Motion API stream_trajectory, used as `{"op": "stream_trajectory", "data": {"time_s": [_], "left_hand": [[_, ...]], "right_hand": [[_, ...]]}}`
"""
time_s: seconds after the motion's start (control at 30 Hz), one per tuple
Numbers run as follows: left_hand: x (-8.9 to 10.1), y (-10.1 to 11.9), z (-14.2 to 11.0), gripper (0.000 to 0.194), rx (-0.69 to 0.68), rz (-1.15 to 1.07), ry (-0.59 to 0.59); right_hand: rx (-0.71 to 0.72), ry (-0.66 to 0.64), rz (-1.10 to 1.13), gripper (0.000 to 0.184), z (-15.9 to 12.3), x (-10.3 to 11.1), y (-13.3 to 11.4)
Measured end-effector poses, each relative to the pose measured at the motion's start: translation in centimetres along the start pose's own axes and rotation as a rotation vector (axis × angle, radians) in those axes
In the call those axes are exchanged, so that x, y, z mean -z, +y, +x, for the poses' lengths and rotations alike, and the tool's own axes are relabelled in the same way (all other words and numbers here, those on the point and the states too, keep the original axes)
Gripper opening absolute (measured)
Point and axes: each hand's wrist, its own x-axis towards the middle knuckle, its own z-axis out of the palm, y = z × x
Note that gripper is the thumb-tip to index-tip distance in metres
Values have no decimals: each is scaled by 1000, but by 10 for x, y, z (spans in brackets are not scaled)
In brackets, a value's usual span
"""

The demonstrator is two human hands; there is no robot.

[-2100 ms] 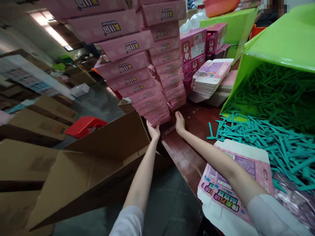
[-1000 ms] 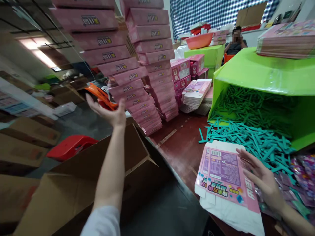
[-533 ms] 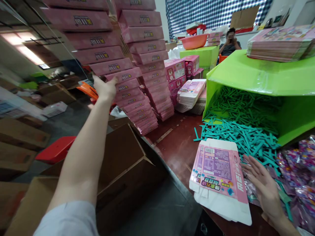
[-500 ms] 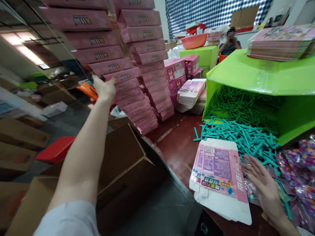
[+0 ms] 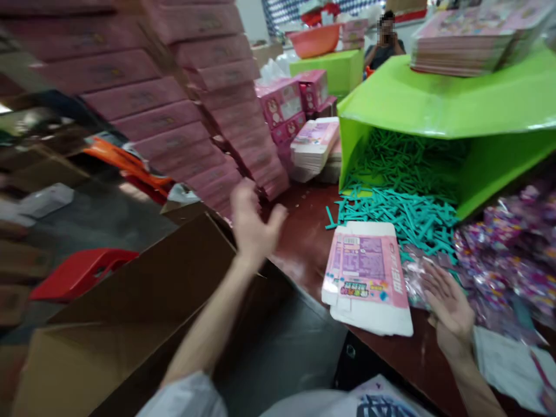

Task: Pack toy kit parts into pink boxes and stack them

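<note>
My left hand (image 5: pixel 251 223) hangs in the air above the table's near corner, fingers apart and holding nothing, a little blurred by motion. It is just in front of the foot of the tall leaning stacks of pink boxes (image 5: pixel 174 133). My right hand (image 5: pixel 447 301) lies open on the table beside a small pile of flat pink carton blanks (image 5: pixel 367 275), fingers spread over shiny wrapped packets (image 5: pixel 504 255). Teal plastic sticks (image 5: pixel 391 205) spill out of a green box (image 5: pixel 438 110) lying on its side.
An open brown cardboard box (image 5: pixel 143 301) stands on the floor left of the dark red table (image 5: pixel 304 243). A red stool (image 5: pixel 78 272) sits further left. More flat cartons (image 5: pixel 473 35) rest on the green box. A person (image 5: pixel 384 43) sits at the back.
My left hand has come down and back from the pink stack toward the table corner. My right hand has slid slightly along the carton blanks. The view has turned right and down.
</note>
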Motion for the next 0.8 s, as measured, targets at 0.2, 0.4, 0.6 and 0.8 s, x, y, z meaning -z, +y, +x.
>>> {"op": "stream_trajectory", "data": {"time_s": [0.2, 0.4, 0.6, 0.8], "left_hand": [[-133, 30, -145, 54, 408, 147, -752], [-102, 21, -117, 19, 408, -55, -359], [-66, 137, -170, 30, 463, -782, -298], [-128, 225, -230, 43, 723, -1028, -535]], "right_hand": [[39, 81, -73, 55, -44, 47, -18], [46, 327, -166, 46, -61, 104, -22], [44, 143, -268, 54, -60, 74, -37], [8, 211, -170, 62, -50, 113, -48]]}}
